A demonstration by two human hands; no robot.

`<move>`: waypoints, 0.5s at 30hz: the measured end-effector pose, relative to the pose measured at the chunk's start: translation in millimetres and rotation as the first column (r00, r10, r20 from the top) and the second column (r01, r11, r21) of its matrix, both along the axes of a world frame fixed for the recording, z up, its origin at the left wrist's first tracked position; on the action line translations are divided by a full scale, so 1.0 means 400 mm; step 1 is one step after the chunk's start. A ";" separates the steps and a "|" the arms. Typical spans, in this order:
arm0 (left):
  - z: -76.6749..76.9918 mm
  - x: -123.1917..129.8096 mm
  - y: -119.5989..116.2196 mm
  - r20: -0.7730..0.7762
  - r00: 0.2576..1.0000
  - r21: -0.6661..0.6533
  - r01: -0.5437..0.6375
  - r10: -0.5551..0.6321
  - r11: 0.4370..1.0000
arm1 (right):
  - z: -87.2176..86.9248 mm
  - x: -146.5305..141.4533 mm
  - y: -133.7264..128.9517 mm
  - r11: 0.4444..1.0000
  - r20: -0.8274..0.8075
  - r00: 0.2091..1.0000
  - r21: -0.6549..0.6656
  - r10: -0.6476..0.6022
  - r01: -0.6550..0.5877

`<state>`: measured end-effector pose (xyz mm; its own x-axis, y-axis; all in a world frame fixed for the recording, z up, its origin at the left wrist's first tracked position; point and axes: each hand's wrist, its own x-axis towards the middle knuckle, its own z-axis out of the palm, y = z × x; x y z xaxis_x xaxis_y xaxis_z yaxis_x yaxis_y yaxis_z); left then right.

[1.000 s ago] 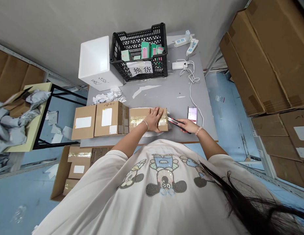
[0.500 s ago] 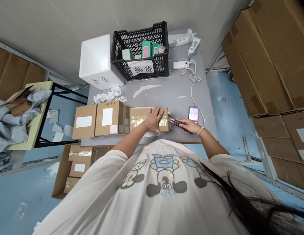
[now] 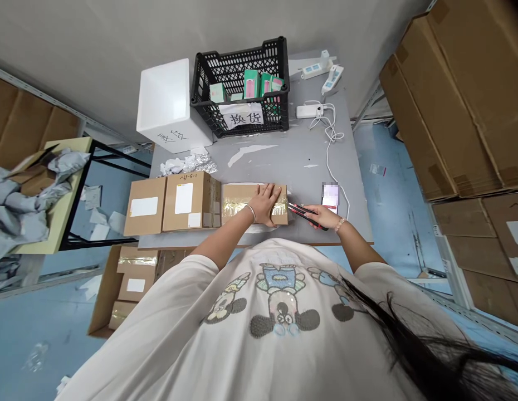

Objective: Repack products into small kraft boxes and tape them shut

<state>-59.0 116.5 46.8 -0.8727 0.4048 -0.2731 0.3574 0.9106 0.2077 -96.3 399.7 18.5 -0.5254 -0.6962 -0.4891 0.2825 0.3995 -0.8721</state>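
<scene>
Head view: the left hand (image 3: pixel 265 204) lies flat and spread on a taped cardboard box (image 3: pixel 238 196) running left-right along the gray table's (image 3: pixel 284 172) near edge, while the right hand (image 3: pixel 323 216) grips a red-and-black box cutter (image 3: pixel 304 213) just off the box's right end.

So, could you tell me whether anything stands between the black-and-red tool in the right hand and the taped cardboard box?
Nothing visible does. The tip of the black-and-red tool, held in the right hand, is right at the end of the taped cardboard box. The left hand lies flat on the box, just beside that end.
</scene>
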 end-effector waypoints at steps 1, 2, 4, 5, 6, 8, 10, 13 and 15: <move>0.000 0.000 0.000 0.001 1.000 -0.002 0.000 0.000 1.000 | -0.001 0.001 -0.001 1.000 0.001 1.000 -0.004 -0.004 0.004; -0.001 -0.001 0.000 0.002 1.000 -0.004 0.001 -0.001 1.000 | -0.002 0.004 -0.002 1.000 0.004 1.000 -0.009 -0.011 0.011; -0.002 -0.001 -0.001 0.000 1.000 -0.005 0.004 -0.004 1.000 | -0.005 0.011 0.000 0.999 0.022 0.999 -0.022 -0.027 0.027; -0.002 -0.001 -0.001 -0.002 1.000 -0.004 0.006 -0.006 1.000 | -0.007 0.015 0.002 0.999 0.033 0.999 -0.029 -0.031 0.032; -0.002 -0.001 0.000 -0.005 1.000 -0.003 0.009 -0.009 1.000 | -0.010 0.018 0.004 0.999 0.044 0.999 -0.035 -0.030 0.032; -0.003 0.000 0.001 -0.007 1.000 -0.002 0.013 -0.013 1.000 | -0.015 0.022 0.004 0.999 0.051 0.998 -0.039 -0.026 0.028; -0.002 -0.001 0.003 -0.005 1.000 -0.007 0.013 -0.013 1.000 | -0.018 0.024 -0.003 0.999 0.032 0.999 -0.036 -0.031 0.032; -0.001 -0.003 0.004 0.003 1.000 -0.016 0.016 -0.016 1.000 | -0.020 0.028 -0.014 0.997 -0.003 0.998 -0.037 -0.061 0.060; -0.001 -0.004 0.002 0.003 1.000 -0.019 0.020 -0.020 1.000 | -0.019 0.032 -0.010 0.997 -0.012 0.997 -0.036 -0.071 0.071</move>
